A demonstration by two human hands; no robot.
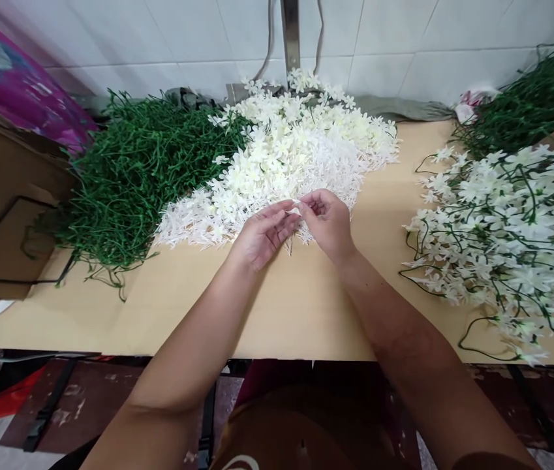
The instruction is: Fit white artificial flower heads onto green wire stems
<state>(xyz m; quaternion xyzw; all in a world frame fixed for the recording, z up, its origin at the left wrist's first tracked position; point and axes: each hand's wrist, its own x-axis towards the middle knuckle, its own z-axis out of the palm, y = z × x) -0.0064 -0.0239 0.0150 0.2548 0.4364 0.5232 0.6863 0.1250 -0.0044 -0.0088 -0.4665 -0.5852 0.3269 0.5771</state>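
My left hand point(264, 236) and my right hand point(329, 224) meet over the front edge of a heap of loose white artificial flower heads point(277, 156). Pinched between the fingertips of both hands is a small white artificial flower point(295, 210), mostly covered by the fingers. My left palm is turned partly upward, with its fingers curled in. Thin white pieces point(330, 156) lie on the right part of the heap and spread along its front. A large tangle of green plastic stems point(144, 170) touches the heap on its left.
White flowers on green stems point(516, 228) are piled at the right, with more green stems point(545, 98) behind them. A cardboard box point(7, 196) and a purple bag point(22, 72) stand at the left. Tan cardboard point(301, 313) covers the table, which backs onto a tiled wall point(394, 39).
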